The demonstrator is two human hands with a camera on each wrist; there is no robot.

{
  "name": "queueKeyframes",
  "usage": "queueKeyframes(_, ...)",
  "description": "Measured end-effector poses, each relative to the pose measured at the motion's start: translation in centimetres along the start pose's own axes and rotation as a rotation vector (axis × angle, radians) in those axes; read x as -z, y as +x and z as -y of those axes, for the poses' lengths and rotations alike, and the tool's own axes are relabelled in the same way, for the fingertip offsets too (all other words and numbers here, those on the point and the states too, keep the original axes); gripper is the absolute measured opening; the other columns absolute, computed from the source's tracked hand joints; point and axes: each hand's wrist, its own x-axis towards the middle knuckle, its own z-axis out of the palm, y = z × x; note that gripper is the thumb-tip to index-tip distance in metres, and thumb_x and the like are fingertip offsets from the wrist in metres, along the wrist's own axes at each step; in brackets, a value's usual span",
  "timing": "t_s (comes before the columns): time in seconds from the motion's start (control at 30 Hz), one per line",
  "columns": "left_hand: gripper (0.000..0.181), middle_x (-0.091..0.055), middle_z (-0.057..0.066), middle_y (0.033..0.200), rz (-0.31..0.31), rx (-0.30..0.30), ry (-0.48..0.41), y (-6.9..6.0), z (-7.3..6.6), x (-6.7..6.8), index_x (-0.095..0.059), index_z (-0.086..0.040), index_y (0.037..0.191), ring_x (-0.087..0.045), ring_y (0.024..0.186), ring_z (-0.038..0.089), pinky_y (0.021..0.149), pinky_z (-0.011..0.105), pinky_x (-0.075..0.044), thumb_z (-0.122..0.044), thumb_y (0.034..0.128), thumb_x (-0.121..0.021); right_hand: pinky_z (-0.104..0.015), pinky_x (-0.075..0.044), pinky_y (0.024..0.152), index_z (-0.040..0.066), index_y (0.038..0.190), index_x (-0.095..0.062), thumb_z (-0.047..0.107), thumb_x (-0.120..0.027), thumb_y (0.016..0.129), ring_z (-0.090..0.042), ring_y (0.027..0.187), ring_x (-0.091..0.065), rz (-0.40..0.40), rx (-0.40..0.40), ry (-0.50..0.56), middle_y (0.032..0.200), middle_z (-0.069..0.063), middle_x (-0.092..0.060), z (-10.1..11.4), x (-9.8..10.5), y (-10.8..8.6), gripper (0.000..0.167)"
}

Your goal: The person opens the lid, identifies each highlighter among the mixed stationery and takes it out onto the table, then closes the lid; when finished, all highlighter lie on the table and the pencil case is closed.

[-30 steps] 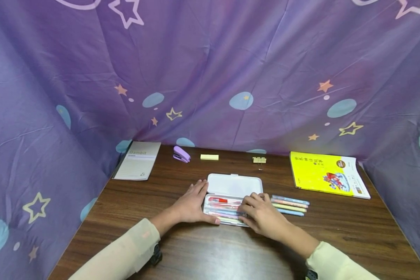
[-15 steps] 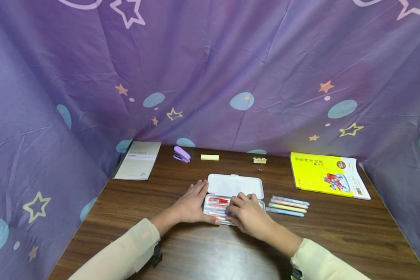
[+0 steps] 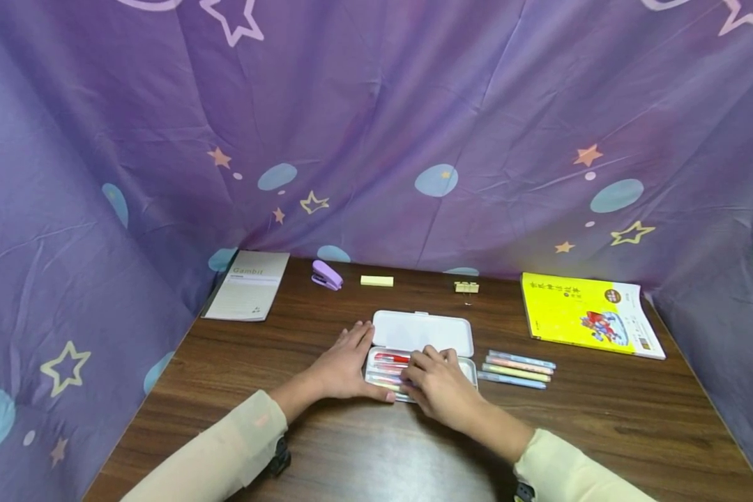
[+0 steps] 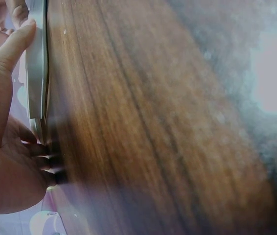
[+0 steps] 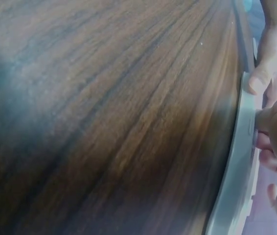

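A white pen case [image 3: 469, 371] lies on the table with its lid [image 3: 422, 332] folded back; inside are a red pen [image 3: 390, 358] and several pale pens [image 3: 385, 381]. Around the case's left end, my left hand [image 3: 345, 366] rests with long, spread fingers, its thumb on the front edge [image 4: 36, 73]. My right hand [image 3: 442, 387] reaches into the case with curled fingers at the pens; its fingertips are hidden in the head view. The right wrist view shows its fingers [image 5: 265, 142] just behind the case's front wall [image 5: 239, 142].
Several pastel pens [image 3: 516, 369] lie right of the case. Farther back are a notebook [image 3: 247, 287], purple stapler [image 3: 328, 275], yellow sticky notes [image 3: 376, 281] and a binder clip [image 3: 466, 287]. A yellow book [image 3: 577, 307] lies at the back right, before a purple curtain [image 3: 376, 139].
My right hand has moved left along the case, uncovering its right end and the near ends of the loose pens. My left hand has stayed at the case's left end.
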Motion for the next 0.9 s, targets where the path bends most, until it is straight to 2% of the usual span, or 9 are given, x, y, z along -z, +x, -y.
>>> queueKeyframes(0.37, 0.148, -0.015, 0.021, 0.186, -0.001, -0.004, -0.009, 0.1, 0.2, -0.1, -0.014, 0.001, 0.176, -0.012, 0.174, 0.038, 0.143, 0.053, -0.013, -0.086, 0.0771, -0.081, -0.037, -0.043, 0.082, 0.022, 0.096, -0.079, 0.031, -0.091, 0.091, -0.014, 0.092, -0.055, -0.02, 0.0, -0.01, 0.099, 0.008, -0.068, 0.0, 0.0, 0.3, 0.016)
queueKeyframes(0.53, 0.148, -0.016, 0.02, 0.186, -0.005, -0.006, -0.01, 0.1, 0.1, 0.0, -0.015, 0.001, 0.176, -0.012, 0.174, 0.037, 0.143, 0.053, -0.013, -0.085, 0.0771, -0.082, -0.039, -0.045, 0.081, 0.022, 0.094, -0.078, 0.03, -0.094, 0.088, -0.015, 0.091, -0.056, -0.06, 0.012, -0.018, 0.098, 0.008, -0.067, -0.6, 0.4, 0.5, 0.019)
queueKeyframes(0.9, 0.147, -0.014, 0.02, 0.186, 0.007, -0.001, -0.025, -0.1, -0.2, 0.2, -0.013, 0.001, 0.176, -0.01, 0.175, 0.036, 0.143, 0.052, -0.012, -0.083, 0.0782, -0.083, -0.045, -0.047, 0.08, 0.021, 0.094, -0.077, 0.03, -0.094, 0.086, -0.02, 0.091, -0.058, -0.081, 0.036, -0.089, 0.099, 0.004, -0.068, -2.5, 1.7, -0.2, 0.021)
